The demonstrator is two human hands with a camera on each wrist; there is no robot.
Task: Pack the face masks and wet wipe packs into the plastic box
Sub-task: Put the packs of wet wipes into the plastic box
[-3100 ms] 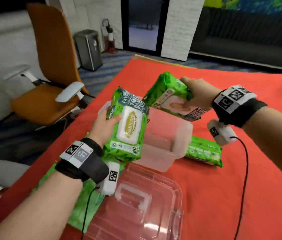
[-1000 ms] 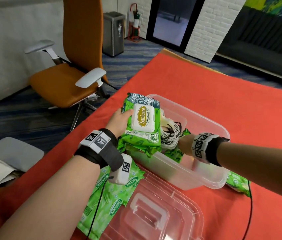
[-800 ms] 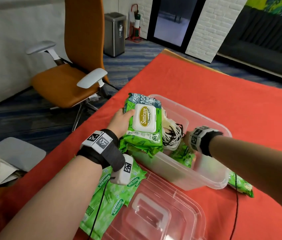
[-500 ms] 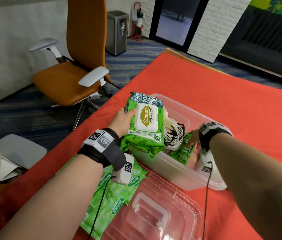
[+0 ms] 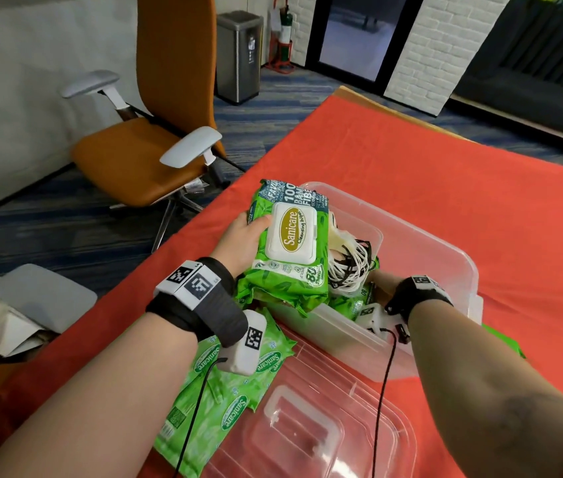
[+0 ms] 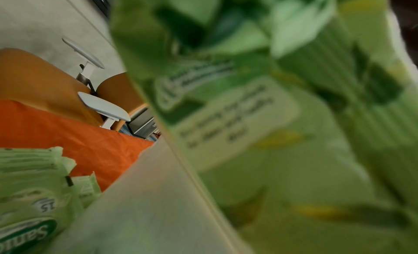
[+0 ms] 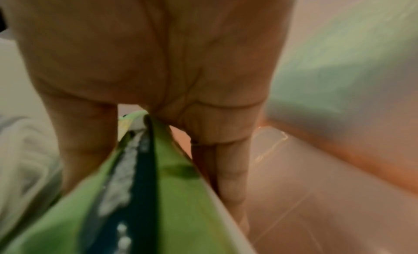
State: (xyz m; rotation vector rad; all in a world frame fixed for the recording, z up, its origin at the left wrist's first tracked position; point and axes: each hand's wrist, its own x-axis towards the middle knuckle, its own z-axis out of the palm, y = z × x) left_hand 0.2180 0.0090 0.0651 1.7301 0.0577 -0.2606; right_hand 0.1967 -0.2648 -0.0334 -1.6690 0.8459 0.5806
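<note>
The clear plastic box [image 5: 445, 257] stands on the red cloth. My left hand [image 5: 249, 232] grips a large green Sanicare wet wipe pack [image 5: 290, 243], tilted over the box's near-left corner; it fills the left wrist view [image 6: 271, 115]. Right behind it is a bundle of face masks [image 5: 349, 263] with white and black ear loops. Whether my left hand also holds them is hidden. My right hand [image 5: 380, 282] is down inside the box and pinches a second green wipe pack [image 5: 350, 303] on edge. In the right wrist view the fingers [image 7: 230, 168] and thumb clamp this pack [image 7: 158, 213].
Several small green wipe packs [image 5: 238, 384] lie on the cloth under my left wrist, seen too in the left wrist view [image 6: 27, 204]. The clear lid [image 5: 307, 426] lies in front of the box. Another green pack [image 5: 500, 339] peeks out behind my right forearm. An orange chair [image 5: 142, 150] stands left.
My right hand has gone from above the box down into it with its green pack, then shifted toward the near wall. The left hand has kept its large pack almost still.
</note>
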